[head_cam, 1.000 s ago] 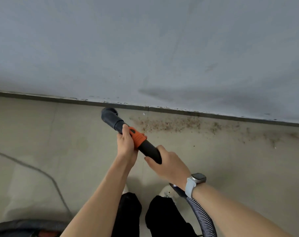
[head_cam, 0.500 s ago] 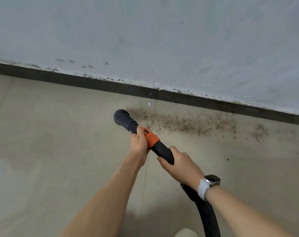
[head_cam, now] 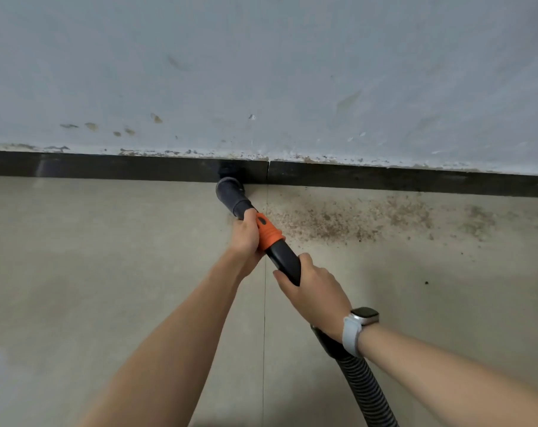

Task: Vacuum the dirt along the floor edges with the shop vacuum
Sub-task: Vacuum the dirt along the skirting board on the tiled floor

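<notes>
Nozzle: the black vacuum nozzle (head_cam: 229, 192) was pressed against the dark baseboard (head_cam: 107, 167), just left of the baseboard's joint, having moved forward from the open floor where it stood half a second earlier.
Dirt: a band of brown dirt (head_cam: 338, 220) lay on the floor along the baseboard, to the right of the nozzle and apart from it, much as it lay before.
Left hand: the left hand (head_cam: 246, 238) gripped the wand just behind the nozzle, fingers curled round it beside the orange collar (head_cam: 269, 231), the same hold as a moment earlier.
Right hand: the right hand (head_cam: 315, 292) clasped the black wand (head_cam: 284, 260) farther back, fingers wrapped round it; a watch on a pale strap (head_cam: 358, 323) sat on that wrist.
Hose: the ribbed black hose (head_cam: 366, 386) ran from under the right wrist down to the bottom edge of the view.
View: the baseboard now filled a wider, nearly level band across the frame, where earlier it had slanted and looked thinner; both forearms stretched farther out.
Floor: beige floor (head_cam: 107, 288), with a thin seam running from below up toward the nozzle and one dark speck lying to the right.
Wall: pale grey wall (head_cam: 261, 57), scuffed and chipped along its lower edge above the baseboard.
</notes>
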Demonstrator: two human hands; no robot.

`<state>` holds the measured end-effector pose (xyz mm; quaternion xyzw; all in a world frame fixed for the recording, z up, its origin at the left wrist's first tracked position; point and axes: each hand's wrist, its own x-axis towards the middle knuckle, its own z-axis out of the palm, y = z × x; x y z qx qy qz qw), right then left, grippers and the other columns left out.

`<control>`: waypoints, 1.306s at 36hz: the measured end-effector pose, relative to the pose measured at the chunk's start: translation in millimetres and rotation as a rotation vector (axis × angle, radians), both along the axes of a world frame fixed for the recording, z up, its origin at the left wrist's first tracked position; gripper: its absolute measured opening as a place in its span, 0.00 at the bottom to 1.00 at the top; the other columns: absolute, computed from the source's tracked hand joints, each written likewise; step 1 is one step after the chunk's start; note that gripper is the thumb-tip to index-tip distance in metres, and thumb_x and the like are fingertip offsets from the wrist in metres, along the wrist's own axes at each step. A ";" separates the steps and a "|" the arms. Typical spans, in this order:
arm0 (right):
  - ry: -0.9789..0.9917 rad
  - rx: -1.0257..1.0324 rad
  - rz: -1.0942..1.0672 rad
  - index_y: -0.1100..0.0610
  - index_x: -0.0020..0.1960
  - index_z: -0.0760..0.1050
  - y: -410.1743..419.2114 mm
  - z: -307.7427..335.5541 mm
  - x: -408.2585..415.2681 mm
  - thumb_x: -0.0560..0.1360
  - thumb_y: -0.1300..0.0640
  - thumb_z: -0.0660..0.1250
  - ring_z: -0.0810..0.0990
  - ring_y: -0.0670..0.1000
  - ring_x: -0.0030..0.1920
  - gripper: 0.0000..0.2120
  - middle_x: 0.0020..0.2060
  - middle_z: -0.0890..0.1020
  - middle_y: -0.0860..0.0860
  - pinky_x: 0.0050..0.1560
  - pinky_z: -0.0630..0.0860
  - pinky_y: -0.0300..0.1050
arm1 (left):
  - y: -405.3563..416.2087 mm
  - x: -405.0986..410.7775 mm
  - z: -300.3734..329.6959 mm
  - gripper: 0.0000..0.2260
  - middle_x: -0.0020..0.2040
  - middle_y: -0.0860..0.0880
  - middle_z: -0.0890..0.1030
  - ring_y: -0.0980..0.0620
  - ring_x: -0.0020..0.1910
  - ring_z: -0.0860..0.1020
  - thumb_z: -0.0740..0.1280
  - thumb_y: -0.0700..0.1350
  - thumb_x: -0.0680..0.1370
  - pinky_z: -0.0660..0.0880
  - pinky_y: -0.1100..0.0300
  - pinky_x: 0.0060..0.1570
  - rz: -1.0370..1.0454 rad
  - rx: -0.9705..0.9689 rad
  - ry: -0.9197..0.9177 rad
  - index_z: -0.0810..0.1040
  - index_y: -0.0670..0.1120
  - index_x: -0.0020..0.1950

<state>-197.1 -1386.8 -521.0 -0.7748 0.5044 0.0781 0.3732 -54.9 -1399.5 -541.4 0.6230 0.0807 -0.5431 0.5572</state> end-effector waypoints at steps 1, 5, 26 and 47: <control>0.004 -0.003 -0.004 0.54 0.49 0.62 1.2 0.8 -1.0 0.78 0.41 0.60 0.73 0.54 0.31 0.16 0.33 0.73 0.49 0.32 0.69 0.47 | 0.0 -0.9 0.3 0.07 0.39 0.42 0.72 0.45 0.35 0.75 0.55 0.42 0.81 0.78 0.48 0.39 -0.007 0.002 0.012 0.67 0.42 0.44; 0.027 -0.003 -0.014 0.54 0.50 0.62 1.5 4.2 -4.6 0.78 0.41 0.60 0.74 0.55 0.33 0.17 0.33 0.73 0.49 0.34 0.70 0.48 | -1.7 -3.7 -0.5 0.05 0.41 0.42 0.72 0.45 0.34 0.76 0.56 0.43 0.80 0.79 0.48 0.37 -0.035 0.022 0.019 0.67 0.42 0.50; 0.052 0.063 -0.281 0.55 0.48 0.65 -13.0 0.6 -53.6 0.76 0.50 0.63 0.73 0.53 0.32 0.10 0.34 0.74 0.50 0.35 0.71 0.46 | -36.5 -63.4 -18.0 0.07 0.42 0.44 0.70 0.47 0.39 0.72 0.55 0.43 0.80 0.73 0.51 0.37 -0.279 0.125 -0.026 0.69 0.41 0.48; 0.099 -0.099 -0.461 0.54 0.48 0.66 -36.9 -13.6 -134.6 0.76 0.51 0.64 0.73 0.54 0.32 0.09 0.32 0.74 0.51 0.34 0.69 0.45 | -81.5 -154.9 -27.1 0.08 0.44 0.43 0.70 0.46 0.42 0.73 0.56 0.44 0.80 0.75 0.51 0.39 -0.457 -0.006 0.001 0.66 0.40 0.55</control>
